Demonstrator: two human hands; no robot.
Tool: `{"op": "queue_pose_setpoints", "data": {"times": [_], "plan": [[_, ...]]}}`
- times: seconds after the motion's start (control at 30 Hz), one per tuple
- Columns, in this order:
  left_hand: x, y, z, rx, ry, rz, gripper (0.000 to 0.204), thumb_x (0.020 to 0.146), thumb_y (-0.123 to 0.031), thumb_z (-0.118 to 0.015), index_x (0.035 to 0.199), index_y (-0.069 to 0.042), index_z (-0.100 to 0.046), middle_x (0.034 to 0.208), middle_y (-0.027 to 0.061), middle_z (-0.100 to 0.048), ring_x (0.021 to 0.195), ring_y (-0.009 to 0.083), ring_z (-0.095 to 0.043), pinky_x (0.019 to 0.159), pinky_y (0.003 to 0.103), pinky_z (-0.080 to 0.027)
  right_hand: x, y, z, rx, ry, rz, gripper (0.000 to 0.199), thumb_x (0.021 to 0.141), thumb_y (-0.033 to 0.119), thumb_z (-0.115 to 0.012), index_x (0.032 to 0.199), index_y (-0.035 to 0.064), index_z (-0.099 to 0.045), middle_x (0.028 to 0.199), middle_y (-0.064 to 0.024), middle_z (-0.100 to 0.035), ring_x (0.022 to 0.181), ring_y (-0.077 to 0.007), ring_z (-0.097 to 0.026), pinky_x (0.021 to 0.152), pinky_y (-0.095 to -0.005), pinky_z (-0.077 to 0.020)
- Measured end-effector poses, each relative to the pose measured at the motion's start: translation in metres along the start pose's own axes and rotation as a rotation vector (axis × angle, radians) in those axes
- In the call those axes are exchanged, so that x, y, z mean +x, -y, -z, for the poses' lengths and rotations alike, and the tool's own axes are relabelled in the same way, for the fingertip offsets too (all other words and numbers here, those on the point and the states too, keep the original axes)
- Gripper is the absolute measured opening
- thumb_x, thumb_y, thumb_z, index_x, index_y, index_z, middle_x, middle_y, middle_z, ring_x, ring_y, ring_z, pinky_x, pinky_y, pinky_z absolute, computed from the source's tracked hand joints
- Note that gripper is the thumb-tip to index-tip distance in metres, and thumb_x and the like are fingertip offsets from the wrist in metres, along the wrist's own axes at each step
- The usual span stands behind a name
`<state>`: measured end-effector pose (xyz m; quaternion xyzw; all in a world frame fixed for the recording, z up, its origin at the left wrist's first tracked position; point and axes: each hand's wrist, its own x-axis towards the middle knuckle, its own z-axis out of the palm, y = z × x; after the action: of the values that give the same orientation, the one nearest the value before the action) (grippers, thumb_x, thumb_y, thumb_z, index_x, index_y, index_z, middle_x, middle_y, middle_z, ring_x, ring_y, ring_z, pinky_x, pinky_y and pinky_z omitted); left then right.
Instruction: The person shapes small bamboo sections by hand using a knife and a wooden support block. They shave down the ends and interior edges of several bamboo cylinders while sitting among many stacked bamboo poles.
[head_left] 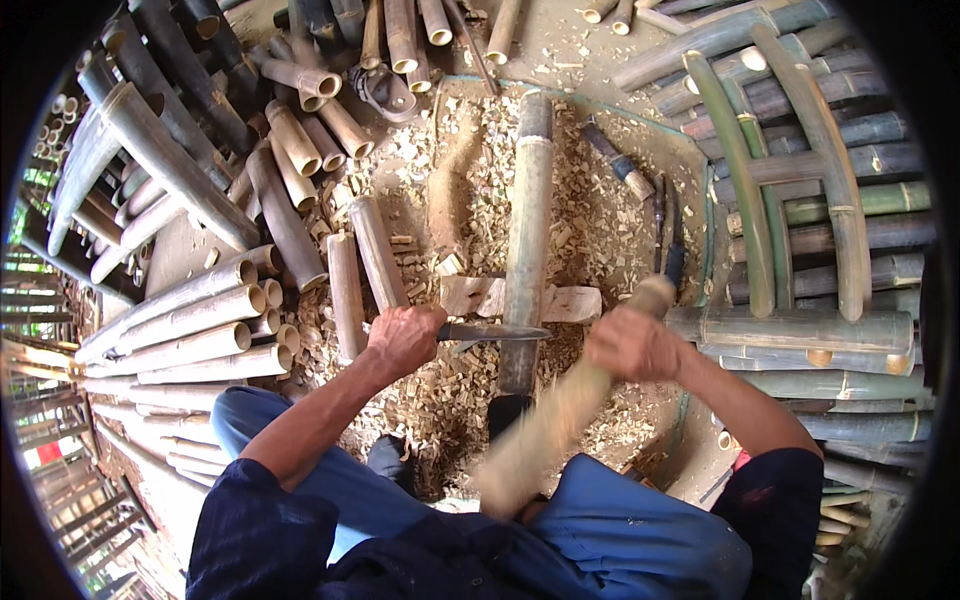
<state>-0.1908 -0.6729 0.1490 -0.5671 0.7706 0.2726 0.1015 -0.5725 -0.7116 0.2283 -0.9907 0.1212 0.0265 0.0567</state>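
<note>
Blue trousers (640, 515) cover the bent legs nearest the camera, with dark sleeves (262, 525) on either side. Between the legs and the pole slants a thick, pale wooden club (560, 410), blurred, its broader end low near the lap. Fingers of the right grip (635, 343) are wrapped round it, close to its upper end. Left of that, the left grip (402, 338) is curled tightly about the handle of a knife (500, 332), whose blade points right and crosses over the lower part of a bamboo pole (530, 200); whether steel touches bamboo, I cannot tell. The pole lies lengthwise ahead of the person, across a pale wooden block (572, 303). Pale wood chips (440, 420) cover the ground around it. Just beyond the left grip lie two short bamboo tubes (375, 245), while longer cut lengths (205, 330) are piled farther left. Past the right grip, slim dark tools (660, 220) rest among the chips, and dark green bamboo stems (800, 330) are stacked at the right. Farther off are a sandal (385, 95) and more cut tubes (400, 40) along the upper edge.
</note>
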Motion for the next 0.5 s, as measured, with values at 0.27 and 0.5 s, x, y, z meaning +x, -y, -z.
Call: {"op": "queue_pose_setpoints", "data": {"times": [0.27, 0.5], "plan": [[-0.007, 0.006, -0.004, 0.038, -0.060, -0.062, 0.014, 0.086, -0.009, -0.065, 0.100, -0.007, -0.063, 0.083, 0.0171, -0.073, 0.076, 0.0366, -0.075, 0.067, 0.050, -0.058, 0.011, 0.041, 0.009, 0.130, -0.060, 0.033, 0.053, 0.073, 0.019, -0.087, 0.115, 0.0019, -0.059, 0.095, -0.0134, -0.068, 0.084, -0.0270, -0.071, 0.072, -0.0385, -0.0613], [-0.002, 0.017, -0.013, 0.064, -0.106, -0.121, 0.013, 0.087, -0.008, -0.065, 0.099, -0.006, -0.062, 0.083, 0.0169, -0.072, 0.072, 0.0345, -0.074, 0.063, 0.048, -0.058, 0.016, 0.032, 0.005, -0.035, 0.304, -0.204, 0.048, 0.081, 0.025, -0.082, 0.114, -0.0002, -0.059, 0.096, -0.0152, -0.067, 0.088, -0.0269, -0.070, 0.073, -0.0384, -0.0604]]}}
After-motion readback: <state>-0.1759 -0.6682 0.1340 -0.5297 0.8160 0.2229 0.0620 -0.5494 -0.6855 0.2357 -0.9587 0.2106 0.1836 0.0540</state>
